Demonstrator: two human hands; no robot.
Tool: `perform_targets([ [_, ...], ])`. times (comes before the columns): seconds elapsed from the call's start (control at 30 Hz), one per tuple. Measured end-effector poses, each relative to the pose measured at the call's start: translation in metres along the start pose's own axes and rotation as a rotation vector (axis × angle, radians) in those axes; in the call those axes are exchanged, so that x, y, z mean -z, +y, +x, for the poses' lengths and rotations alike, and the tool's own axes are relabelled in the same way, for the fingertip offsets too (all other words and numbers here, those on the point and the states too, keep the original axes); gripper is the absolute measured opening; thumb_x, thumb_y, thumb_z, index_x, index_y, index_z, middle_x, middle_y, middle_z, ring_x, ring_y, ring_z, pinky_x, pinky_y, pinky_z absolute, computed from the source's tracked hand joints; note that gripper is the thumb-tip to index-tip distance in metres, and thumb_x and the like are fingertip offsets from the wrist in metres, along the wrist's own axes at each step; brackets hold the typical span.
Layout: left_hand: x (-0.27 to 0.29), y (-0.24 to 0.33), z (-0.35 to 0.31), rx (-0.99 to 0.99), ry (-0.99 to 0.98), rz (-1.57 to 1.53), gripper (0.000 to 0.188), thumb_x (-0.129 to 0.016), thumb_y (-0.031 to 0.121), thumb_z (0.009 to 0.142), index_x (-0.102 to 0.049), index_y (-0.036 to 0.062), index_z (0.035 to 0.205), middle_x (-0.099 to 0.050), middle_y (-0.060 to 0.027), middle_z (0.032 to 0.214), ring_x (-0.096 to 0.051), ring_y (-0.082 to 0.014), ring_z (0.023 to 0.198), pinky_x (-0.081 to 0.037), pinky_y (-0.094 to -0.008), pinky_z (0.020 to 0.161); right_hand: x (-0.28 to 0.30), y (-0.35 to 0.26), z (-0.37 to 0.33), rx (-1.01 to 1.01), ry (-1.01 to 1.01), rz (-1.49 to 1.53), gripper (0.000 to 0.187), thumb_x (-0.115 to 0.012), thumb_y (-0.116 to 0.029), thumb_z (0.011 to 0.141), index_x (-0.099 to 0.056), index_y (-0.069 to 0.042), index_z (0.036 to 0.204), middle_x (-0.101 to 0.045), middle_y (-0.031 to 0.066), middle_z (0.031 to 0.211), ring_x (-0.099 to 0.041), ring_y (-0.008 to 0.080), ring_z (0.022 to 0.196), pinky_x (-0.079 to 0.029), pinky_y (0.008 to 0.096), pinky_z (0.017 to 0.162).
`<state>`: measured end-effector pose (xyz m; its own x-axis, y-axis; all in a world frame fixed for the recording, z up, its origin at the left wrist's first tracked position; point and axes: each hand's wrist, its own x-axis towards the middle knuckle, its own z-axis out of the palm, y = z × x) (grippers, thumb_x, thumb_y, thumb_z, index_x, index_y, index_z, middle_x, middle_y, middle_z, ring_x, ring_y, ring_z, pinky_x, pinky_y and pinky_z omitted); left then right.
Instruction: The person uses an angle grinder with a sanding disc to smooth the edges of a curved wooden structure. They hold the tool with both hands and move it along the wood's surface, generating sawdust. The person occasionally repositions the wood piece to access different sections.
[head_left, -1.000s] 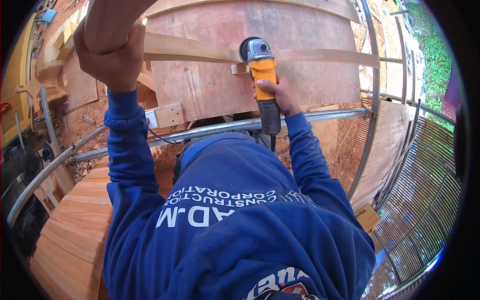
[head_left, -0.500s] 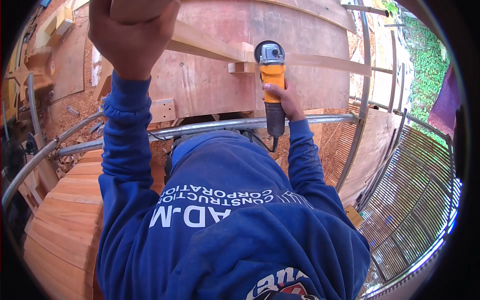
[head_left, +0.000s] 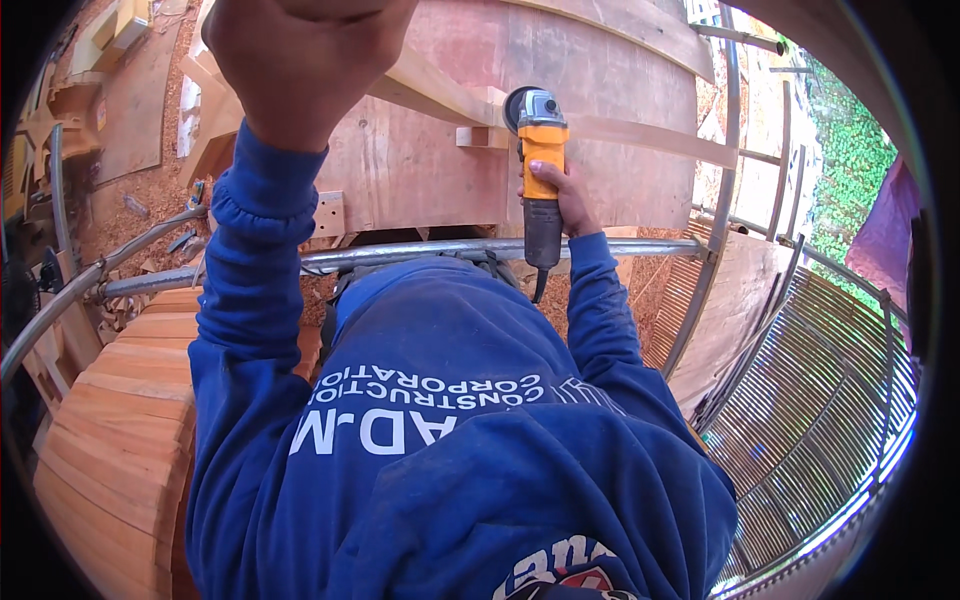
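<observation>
My right hand (head_left: 570, 195) is wrapped round the yellow and dark grey body of an angle grinder (head_left: 543, 148), held above the plywood top (head_left: 400, 190). The grinder's head points away from me, with its dark round disc (head_left: 514, 108) beside the end of a pale wooden strip (head_left: 440, 90). A small wooden block (head_left: 481, 137) lies near that end. My left hand (head_left: 305, 75) is raised large at the upper left, fingers curled in; the top edge cuts it off, and anything in its grasp is hidden.
A metal pipe (head_left: 420, 252) runs across in front of my waist. Stacked reddish boards (head_left: 115, 410) fill the lower left. Wood offcuts (head_left: 125, 30) lie at the far left, and a slatted fence (head_left: 815, 400) and purple cloth (head_left: 885, 240) are on the right.
My left hand has moved to the right and looks larger. The grinder in my right hand has turned slightly, and its disc now shows more to the left of the head.
</observation>
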<state>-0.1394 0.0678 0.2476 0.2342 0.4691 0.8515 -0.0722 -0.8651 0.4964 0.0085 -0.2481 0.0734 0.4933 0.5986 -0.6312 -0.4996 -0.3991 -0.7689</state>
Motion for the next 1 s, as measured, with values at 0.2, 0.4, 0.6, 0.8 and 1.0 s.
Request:
perform_targets([
  [0.2,-0.004,-0.004,-0.001,0.014,0.007,-0.050,0.051,-0.083,0.014,0.072,-0.058,0.0010,0.114,-0.063,-0.0081,0.098,-0.061,-0.0153,0.091,-0.050,-0.0298,0.081,0.001,0.001,-0.001,-0.009,0.002,-0.020,0.042,-0.076,-0.025,0.086,-0.060,0.001,0.116,-0.068,0.0082,0.095,-0.071,0.0197,0.072,-0.058,0.0328,0.065],
  [0.4,-0.004,-0.003,-0.002,0.020,0.007,-0.049,0.050,-0.083,0.014,0.073,-0.057,0.0013,0.114,-0.063,-0.0076,0.098,-0.060,-0.0150,0.092,-0.050,-0.0297,0.081,0.005,0.004,-0.003,-0.009,0.032,-0.026,0.042,-0.076,-0.025,0.086,-0.061,0.001,0.117,-0.068,0.0088,0.096,-0.071,0.0194,0.073,-0.058,0.0321,0.066],
  [0.6,-0.008,-0.002,-0.002,0.048,0.003,-0.120,0.049,-0.082,0.013,0.073,-0.057,0.0014,0.114,-0.063,-0.0076,0.099,-0.060,-0.0143,0.092,-0.050,-0.0296,0.081,0.000,0.008,0.003,-0.005,-0.020,-0.053,0.042,-0.075,-0.026,0.087,-0.062,0.001,0.116,-0.068,0.0087,0.095,-0.070,0.0195,0.073,-0.058,0.0318,0.066],
  [0.8,-0.003,0.000,-0.002,0.046,-0.009,-0.058,0.049,-0.081,0.014,0.074,-0.057,0.0011,0.114,-0.063,-0.0079,0.098,-0.060,-0.0144,0.092,-0.050,-0.0296,0.081,0.006,0.013,0.000,-0.012,0.047,-0.056,0.042,-0.075,-0.026,0.087,-0.062,0.001,0.116,-0.068,0.0083,0.095,-0.070,0.0192,0.073,-0.058,0.0321,0.066],
  [1.0,-0.004,-0.003,-0.001,0.019,-0.010,-0.080,0.050,-0.081,0.015,0.074,-0.057,0.0009,0.115,-0.063,-0.0078,0.098,-0.060,-0.0150,0.092,-0.050,-0.0297,0.081,0.009,0.013,-0.005,-0.003,0.056,-0.058,0.042,-0.075,-0.025,0.086,-0.061,0.001,0.116,-0.068,0.0085,0.094,-0.070,0.0191,0.073,-0.058,0.0324,0.066],
])
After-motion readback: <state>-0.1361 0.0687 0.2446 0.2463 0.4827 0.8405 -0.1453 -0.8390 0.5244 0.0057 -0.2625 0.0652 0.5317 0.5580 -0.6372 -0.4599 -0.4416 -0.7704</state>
